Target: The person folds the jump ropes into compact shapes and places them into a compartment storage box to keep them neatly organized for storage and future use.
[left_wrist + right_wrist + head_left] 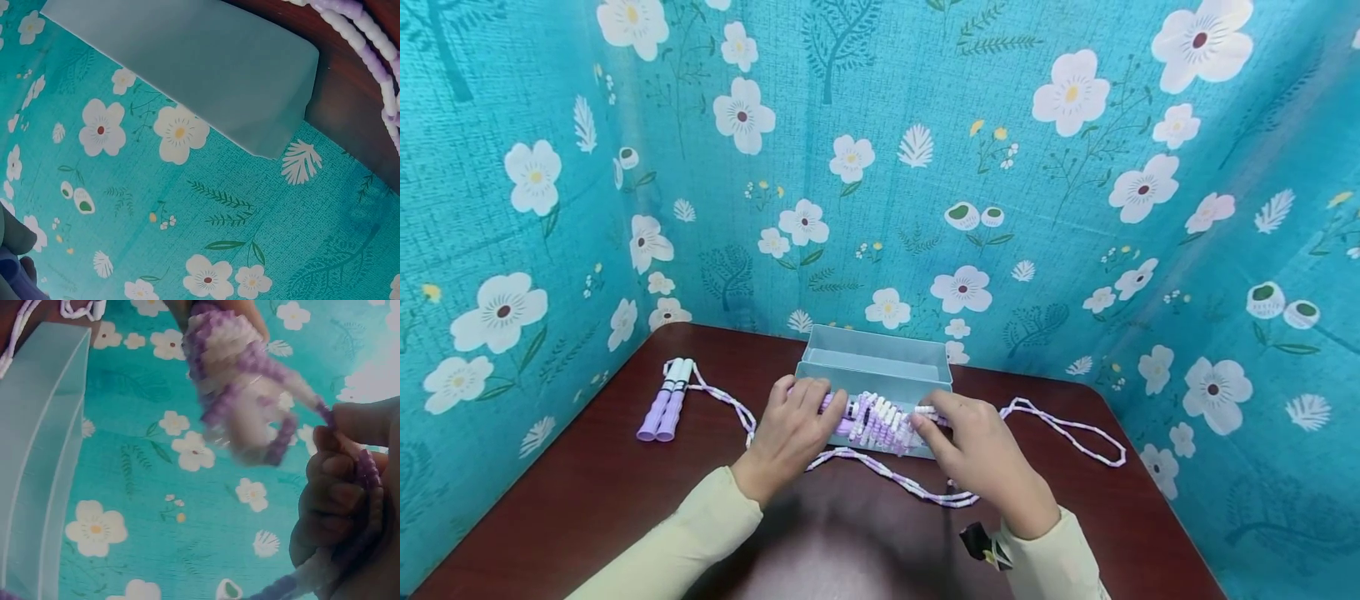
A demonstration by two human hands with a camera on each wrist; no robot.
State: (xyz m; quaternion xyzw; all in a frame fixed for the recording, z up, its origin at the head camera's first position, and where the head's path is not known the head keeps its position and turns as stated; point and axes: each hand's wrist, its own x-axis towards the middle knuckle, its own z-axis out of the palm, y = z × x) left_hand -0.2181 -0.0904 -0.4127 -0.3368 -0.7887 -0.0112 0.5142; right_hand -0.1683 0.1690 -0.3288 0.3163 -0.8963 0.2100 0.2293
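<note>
A purple-and-white beaded jump rope [883,421], wound into a thick bundle, lies over the pale blue open box [872,382] in the head view. My left hand [793,429] grips its left end, where purple handles show. At the lower left of the left wrist view, fingers [15,231] curl about a purple handle [19,275]. My right hand [981,446] holds the bundle's right end. In the right wrist view the right hand [337,481] pinches a beaded strand between thumb and forefinger, the wound bundle [225,362] beside it.
The box's lid [880,354] stands hinged back behind it. A second beaded rope [880,467] runs in front of the box, looping out at right; its two purple-and-white handles [666,404] lie at left. Flowered teal cloth [850,208] surrounds the dark table [587,483].
</note>
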